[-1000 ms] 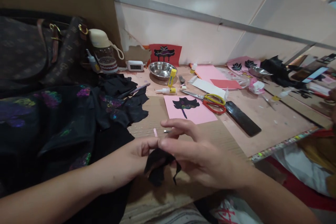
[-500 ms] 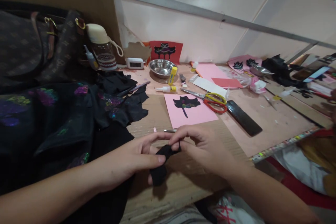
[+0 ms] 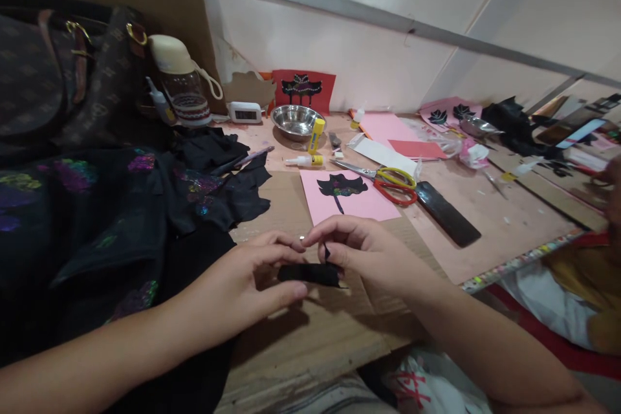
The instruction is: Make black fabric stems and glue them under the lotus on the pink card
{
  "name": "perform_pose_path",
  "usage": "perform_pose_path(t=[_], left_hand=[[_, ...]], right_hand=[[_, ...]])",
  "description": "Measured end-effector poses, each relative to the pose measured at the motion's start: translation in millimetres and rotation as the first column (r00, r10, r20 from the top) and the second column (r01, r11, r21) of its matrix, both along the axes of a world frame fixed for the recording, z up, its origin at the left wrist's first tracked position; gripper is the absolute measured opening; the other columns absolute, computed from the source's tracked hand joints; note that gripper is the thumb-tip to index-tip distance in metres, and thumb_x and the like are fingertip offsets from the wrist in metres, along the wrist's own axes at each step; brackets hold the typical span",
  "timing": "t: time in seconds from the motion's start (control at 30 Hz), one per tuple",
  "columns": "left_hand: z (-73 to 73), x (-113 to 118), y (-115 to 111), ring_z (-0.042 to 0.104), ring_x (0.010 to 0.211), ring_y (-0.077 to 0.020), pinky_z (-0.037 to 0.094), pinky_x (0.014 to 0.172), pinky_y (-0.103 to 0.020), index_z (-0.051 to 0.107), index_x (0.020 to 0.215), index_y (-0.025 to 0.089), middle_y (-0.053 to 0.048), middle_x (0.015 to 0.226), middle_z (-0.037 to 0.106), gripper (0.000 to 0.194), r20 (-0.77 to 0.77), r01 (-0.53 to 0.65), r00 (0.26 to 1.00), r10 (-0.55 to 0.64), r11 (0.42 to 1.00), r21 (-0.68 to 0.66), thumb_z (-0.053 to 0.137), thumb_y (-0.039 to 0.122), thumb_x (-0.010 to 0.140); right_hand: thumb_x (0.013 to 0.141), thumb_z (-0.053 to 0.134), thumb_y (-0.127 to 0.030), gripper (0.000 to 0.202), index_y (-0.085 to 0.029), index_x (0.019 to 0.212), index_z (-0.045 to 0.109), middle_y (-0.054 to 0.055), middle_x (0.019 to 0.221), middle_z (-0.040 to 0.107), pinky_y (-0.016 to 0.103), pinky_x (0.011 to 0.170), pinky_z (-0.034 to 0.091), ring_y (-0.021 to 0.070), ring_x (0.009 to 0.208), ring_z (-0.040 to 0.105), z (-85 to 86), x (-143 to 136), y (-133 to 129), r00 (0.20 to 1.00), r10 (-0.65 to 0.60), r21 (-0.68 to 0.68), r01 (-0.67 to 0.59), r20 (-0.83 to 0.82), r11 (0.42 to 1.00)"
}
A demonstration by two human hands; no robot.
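Observation:
Between my two hands is a small strip of black fabric (image 3: 310,273), lying roughly level above the wooden board (image 3: 310,349). My left hand (image 3: 252,281) curls around its left end, thumb in front and fingers behind. My right hand (image 3: 363,252) pinches the right end, where a small dark point of cloth sticks up by the fingertips. Just beyond my hands lies a pink card (image 3: 378,206) with a black cut-out flower shape (image 3: 342,186) on it.
Scissors (image 3: 395,184), a dark flat bar (image 3: 449,213), a glue stick (image 3: 316,136) and a metal bowl (image 3: 298,121) stand behind the card. Sequined black fabric (image 3: 87,226) covers the left. A person's hand (image 3: 614,191) shows at the right edge.
The black strip has turned from hanging down at a slant to nearly level. My left fingers have shifted along it, and the view has moved slightly.

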State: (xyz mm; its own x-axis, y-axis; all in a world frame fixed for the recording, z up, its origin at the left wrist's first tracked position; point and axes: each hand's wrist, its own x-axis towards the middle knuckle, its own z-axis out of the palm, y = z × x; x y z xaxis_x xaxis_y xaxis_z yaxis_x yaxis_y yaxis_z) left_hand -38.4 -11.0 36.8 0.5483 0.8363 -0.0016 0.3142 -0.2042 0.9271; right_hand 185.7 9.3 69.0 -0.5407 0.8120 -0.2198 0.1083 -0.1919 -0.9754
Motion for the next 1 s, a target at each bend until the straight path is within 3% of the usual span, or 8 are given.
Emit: perform_pose_path(t=[0.13,0.27,0.37,0.43,0.57,0.7,0.83,1.0], left_hand=[[-3.3,-1,-1,0.066,0.116,-0.0268,0.05,0.102,-0.037,0.067,0.132,0.027,-0.004,0.129,0.072,0.053,-0.028,-0.008,1.0,0.007,1.0,-0.021,0.078,0.04,0.083],[2.6,0,1,0.064,0.119,-0.0287,0.033,0.117,-0.043,0.079,0.099,0.027,-0.001,0.107,0.079,0.019,-0.037,-0.013,0.999,0.016,0.996,0.091,0.076,0.036,0.083],[6.8,3,0,0.067,0.086,-0.0217,0.049,0.09,-0.032,0.074,0.07,0.023,0.002,0.073,0.072,0.018,0.0,0.025,1.0,-0.025,0.992,-0.126,0.071,0.035,0.084],[5.1,5,-1,0.059,0.066,-0.016,0.045,0.066,-0.026,0.071,0.065,0.021,0.004,0.062,0.064,0.024,0.032,0.02,0.999,-0.01,0.946,-0.324,0.07,0.036,0.083],[-5.7,7,1,0.062,0.072,-0.0145,0.044,0.067,-0.023,0.078,0.091,0.02,0.001,0.083,0.075,0.025,0.195,-0.015,0.969,0.152,0.822,-0.569,0.08,0.042,0.078],[-14.0,6,4,0.069,0.089,-0.0206,0.049,0.083,-0.028,0.076,0.112,0.021,-0.004,0.096,0.079,0.049,0.304,-0.028,0.916,0.26,0.8,-0.599,0.088,0.046,0.072],[-19.0,6,2,0.067,0.072,-0.0178,0.048,0.069,-0.027,0.067,0.129,0.019,0.0,0.078,0.074,0.061,0.258,-0.097,0.928,0.27,0.841,-0.532,0.083,0.046,0.077],[-17.4,9,-4,0.071,0.088,-0.0211,0.05,0.073,-0.03,0.059,0.134,0.019,-0.003,0.092,0.077,0.047,0.143,-0.09,0.978,0.148,0.932,-0.35,0.064,0.032,0.089]], right_hand=[[0.089,0.065,-0.017,0.017,-0.019,0.104,0.072,0.002,0.093,0.072,0.023,0.07,0.05,0.0125,0.08,0.063,5.4,-6,5,0.988,0.142,-0.004,-0.142,0.052,0.99],[0.088,0.066,-0.014,0.018,-0.019,0.105,0.071,0.002,0.105,0.071,0.025,0.085,0.05,0.0144,0.097,0.065,11.7,-14,11,0.953,0.298,0.04,-0.3,0.05,0.953],[0.091,0.068,-0.02,0.018,-0.02,0.109,0.071,-0.001,0.087,0.066,0.023,0.072,0.048,0.0126,0.081,0.061,9.5,-17,18,0.939,0.33,0.079,-0.338,0.1,0.938],[0.094,0.068,-0.026,0.02,-0.02,0.113,0.07,-0.004,0.076,0.06,0.02,0.059,0.043,0.0105,0.067,0.054,3.3,-16,24,0.943,0.303,0.099,-0.317,0.136,0.943],[0.098,0.061,-0.051,0.041,-0.02,0.126,0.06,0.0,0.087,0.067,0.019,0.046,0.043,0.0084,0.054,0.052,-11.6,-6,34,0.974,0.163,0.084,-0.178,0.16,0.98],[0.089,0.06,-0.073,0.068,-0.018,0.128,0.059,0.007,0.102,0.07,0.023,0.046,0.05,0.0093,0.055,0.054,-19.9,1,34,0.984,0.107,0.059,-0.116,0.144,0.991],[0.086,0.075,-0.051,0.046,-0.019,0.118,0.066,0.0,0.084,0.067,0.021,0.046,0.045,0.0094,0.054,0.054,-24.2,-4,30,0.975,0.125,-0.03,-0.122,0.184,0.992],[0.085,0.071,-0.029,0.018,-0.016,0.097,0.074,0.001,0.081,0.072,0.023,0.059,0.047,0.0128,0.067,0.061,-23.7,-5,38,0.933,0.087,0.131,-0.141,0.35,0.981]])
